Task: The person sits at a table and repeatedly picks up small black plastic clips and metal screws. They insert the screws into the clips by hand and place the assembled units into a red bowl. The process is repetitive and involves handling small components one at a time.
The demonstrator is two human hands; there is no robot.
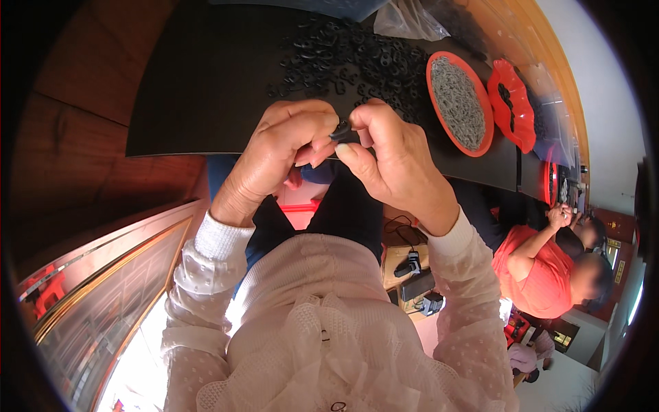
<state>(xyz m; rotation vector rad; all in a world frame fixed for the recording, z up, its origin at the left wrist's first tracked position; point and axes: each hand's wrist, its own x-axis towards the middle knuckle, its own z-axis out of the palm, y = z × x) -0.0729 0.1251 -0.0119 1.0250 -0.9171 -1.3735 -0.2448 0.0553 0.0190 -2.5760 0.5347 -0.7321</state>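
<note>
Between my two hands, just over the near edge of the black table (199,103), is a small black plastic piece (341,130). My left hand (292,134) pinches it from the left, fingers curled. From the other side my right hand (388,147) grips it between thumb and bent forefinger. Its exact kind is too small to make out, and the fingertips cover part of it. Beyond my hands lies a loose heap of small black hook-shaped plastic parts (343,58).
Right of the heap stands a red-rimmed bowl (491,130) full of small grey metal pieces (458,103). Past it is a red scalloped dish (522,127) with black parts. A clear plastic bag (412,20) lies at the back. A person in a red shirt (532,268) sits at the right.
</note>
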